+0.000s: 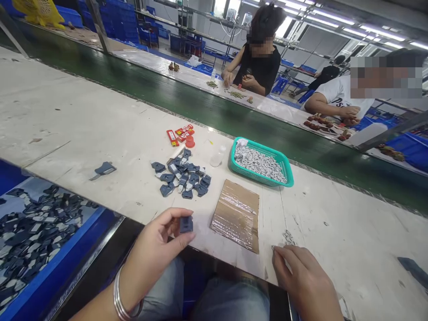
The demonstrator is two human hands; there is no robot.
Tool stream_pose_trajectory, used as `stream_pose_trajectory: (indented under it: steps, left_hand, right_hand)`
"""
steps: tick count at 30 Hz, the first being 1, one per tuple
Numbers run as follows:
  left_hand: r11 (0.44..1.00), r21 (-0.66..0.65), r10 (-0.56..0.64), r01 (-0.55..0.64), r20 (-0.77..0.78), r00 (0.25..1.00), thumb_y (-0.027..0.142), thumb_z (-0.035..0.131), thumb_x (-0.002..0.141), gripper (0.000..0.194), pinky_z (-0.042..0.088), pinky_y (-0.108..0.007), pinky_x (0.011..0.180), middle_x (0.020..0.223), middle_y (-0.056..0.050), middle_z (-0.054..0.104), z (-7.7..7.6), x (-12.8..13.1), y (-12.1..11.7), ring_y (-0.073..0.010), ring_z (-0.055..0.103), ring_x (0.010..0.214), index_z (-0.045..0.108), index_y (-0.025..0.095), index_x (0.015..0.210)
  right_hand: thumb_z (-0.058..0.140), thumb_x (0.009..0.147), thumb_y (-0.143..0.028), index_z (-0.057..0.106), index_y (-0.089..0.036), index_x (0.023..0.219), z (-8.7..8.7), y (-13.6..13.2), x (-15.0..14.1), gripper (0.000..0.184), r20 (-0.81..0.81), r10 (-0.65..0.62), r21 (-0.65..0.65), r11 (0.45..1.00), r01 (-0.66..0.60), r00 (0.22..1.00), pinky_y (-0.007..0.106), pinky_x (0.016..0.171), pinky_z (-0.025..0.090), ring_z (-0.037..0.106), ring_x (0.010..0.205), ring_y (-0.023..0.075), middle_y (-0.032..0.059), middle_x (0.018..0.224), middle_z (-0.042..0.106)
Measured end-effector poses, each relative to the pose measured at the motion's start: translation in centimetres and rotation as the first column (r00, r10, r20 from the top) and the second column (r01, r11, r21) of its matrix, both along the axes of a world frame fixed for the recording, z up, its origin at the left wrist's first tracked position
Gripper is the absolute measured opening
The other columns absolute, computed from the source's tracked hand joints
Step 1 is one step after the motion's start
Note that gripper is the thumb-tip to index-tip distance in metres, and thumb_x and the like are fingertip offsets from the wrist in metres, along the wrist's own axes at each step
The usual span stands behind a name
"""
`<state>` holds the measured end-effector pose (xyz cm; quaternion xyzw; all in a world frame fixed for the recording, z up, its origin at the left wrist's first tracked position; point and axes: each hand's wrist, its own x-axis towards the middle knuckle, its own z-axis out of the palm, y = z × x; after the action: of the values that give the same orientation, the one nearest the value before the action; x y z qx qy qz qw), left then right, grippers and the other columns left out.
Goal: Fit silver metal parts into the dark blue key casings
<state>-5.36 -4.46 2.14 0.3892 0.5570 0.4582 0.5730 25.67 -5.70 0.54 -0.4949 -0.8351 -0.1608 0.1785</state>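
One left hand [172, 238] pinches one dark plastic part [186, 224] above the table's [117, 129] near edge; one right hand [306, 281], fingertips together (contents unclear), touches down right of one cardboard sheet [237, 216].

Teal basket [261, 180]: one, white pieces [264, 165] inside too many to count. Cardboard sheet [236, 216]: one, on near side of basket. Clear bottle [218, 156]: one, left of basket. Red packets [173, 138]: at least three, farther left. Red cap [190, 141]: one, near packets. Dark parts: one in left hand [167, 236], one loose far left of basket, heap [183, 174] between, overlapping, exact count unclear. People [261, 62]: three, beyond basket.
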Motion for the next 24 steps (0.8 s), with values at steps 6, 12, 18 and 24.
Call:
stream_pose_trajectory:
  steps: [6, 12, 18, 24]
  left_hand:
    - [0.991, -0.063, -0.103, 0.118, 0.199, 0.975, 0.03, 0.07, 0.073, 0.03, 0.049, -0.027, 0.078, 0.087, -0.001, 0.063, 0.1, 0.7, -0.9, -0.016, 0.057, 0.085, 0.06, 0.023, 0.101]
    - [0.979, -0.098, -0.153, 0.18, 0.235, 0.96, 0.034, 0.07, 0.074, 0.031, 0.05, -0.029, 0.071, 0.085, 0.0, 0.058, -0.3, 1.2, -1.6, -0.0149, 0.055, 0.078, 0.057, 0.024, 0.1]
    - [0.98, -0.094, -0.15, 0.178, 0.244, 0.958, 0.031, 0.069, 0.075, 0.03, 0.049, -0.029, 0.069, 0.084, 0.001, 0.056, -0.8, 1.0, -1.7, -0.0141, 0.053, 0.075, 0.057, 0.024, 0.101]
    - [0.978, -0.056, -0.186, 0.202, 0.207, 0.96, 0.025, 0.066, 0.076, 0.034, 0.048, -0.029, 0.079, 0.093, -0.001, 0.059, -1.0, 1.9, -1.8, -0.0165, 0.056, 0.088, 0.058, 0.025, 0.109]
  right_hand:
    - [0.054, 0.087, -0.016, 0.057, -0.014, 0.083, 1.4, 1.6, -2.4, 0.005, -0.182, 0.053, -0.048, 0.997, -0.063, 0.982, 0.028, 0.069, 0.044, 0.052, 0.072, 0.0146, 0.0043, 0.075, 0.057]
    - [0.05, 0.086, -0.008, 0.057, -0.013, 0.077, 1.3, 3.6, -4.9, 0.013, -0.085, 0.147, -0.066, 0.986, -0.153, 0.985, 0.029, 0.061, 0.041, 0.046, 0.068, 0.0155, 0.0051, 0.071, 0.054]
    - [0.049, 0.085, -0.004, 0.058, -0.013, 0.073, 0.9, 4.4, -5.3, 0.018, 0.024, 0.233, -0.101, 0.968, -0.229, 0.972, 0.031, 0.061, 0.038, 0.042, 0.066, 0.0169, 0.0059, 0.069, 0.053]
    - [0.043, 0.087, -0.003, 0.058, -0.013, 0.073, 1.4, 4.4, -5.7, 0.022, 0.081, 0.291, -0.154, 0.948, -0.277, 0.953, 0.031, 0.057, 0.035, 0.04, 0.064, 0.0168, 0.0059, 0.068, 0.052]
